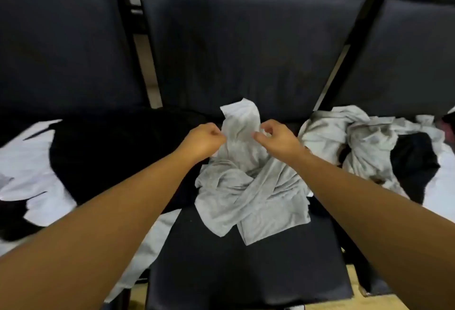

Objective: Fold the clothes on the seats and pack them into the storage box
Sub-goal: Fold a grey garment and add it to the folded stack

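A crumpled light grey garment (251,186) lies on the middle dark seat (246,260), its upper part lifted toward the backrest. My left hand (204,141) grips the garment's left side with curled fingers. My right hand (275,138) pinches its right side, thumb and fingers bent round the cloth. The two hands are close together, a hand's width apart. No storage box is in view.
A black garment (110,152) over white cloth (29,167) covers the left seat. A pile of grey cloth (357,137) and a black piece (413,162) lies on the right seat. Dark backrests (246,51) stand behind. Pale floor (374,302) shows at the bottom.
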`<action>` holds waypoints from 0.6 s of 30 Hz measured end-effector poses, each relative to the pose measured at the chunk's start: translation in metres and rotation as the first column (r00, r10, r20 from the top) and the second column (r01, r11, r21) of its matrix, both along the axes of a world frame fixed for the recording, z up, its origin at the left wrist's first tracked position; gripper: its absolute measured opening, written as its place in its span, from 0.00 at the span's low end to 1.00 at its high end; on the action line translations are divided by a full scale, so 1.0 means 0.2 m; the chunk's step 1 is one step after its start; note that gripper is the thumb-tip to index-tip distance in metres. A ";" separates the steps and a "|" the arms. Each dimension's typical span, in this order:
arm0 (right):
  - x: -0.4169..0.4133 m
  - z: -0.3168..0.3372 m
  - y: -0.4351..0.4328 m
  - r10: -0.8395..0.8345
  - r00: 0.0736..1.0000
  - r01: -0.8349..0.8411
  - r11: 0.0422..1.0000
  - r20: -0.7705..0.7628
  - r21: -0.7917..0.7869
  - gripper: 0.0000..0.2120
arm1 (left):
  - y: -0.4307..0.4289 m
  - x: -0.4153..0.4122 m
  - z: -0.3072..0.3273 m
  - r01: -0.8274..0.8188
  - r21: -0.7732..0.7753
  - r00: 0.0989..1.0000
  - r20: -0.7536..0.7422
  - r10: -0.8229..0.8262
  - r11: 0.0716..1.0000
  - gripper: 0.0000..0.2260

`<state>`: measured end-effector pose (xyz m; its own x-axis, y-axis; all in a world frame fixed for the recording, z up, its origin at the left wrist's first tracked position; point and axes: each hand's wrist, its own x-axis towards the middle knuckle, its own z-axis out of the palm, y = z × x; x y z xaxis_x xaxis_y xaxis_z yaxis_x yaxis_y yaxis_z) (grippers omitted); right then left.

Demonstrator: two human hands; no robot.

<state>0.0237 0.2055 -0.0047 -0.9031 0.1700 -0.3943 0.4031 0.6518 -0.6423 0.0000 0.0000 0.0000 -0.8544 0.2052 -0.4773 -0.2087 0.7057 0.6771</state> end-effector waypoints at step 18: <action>-0.07 -0.46 -0.03 -0.031 0.864 0.103 0.988 -0.502 0.115 0.12 | 0.09 -0.04 -0.63 0.007 0.288 0.943 -0.321 0.090 0.957 0.08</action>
<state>0.0099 0.2000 -0.0961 -0.9572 0.2557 0.1355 0.0986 0.7286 -0.6778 -0.0090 0.0183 -0.1261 -0.9633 0.2504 -0.0970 0.0338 0.4713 0.8813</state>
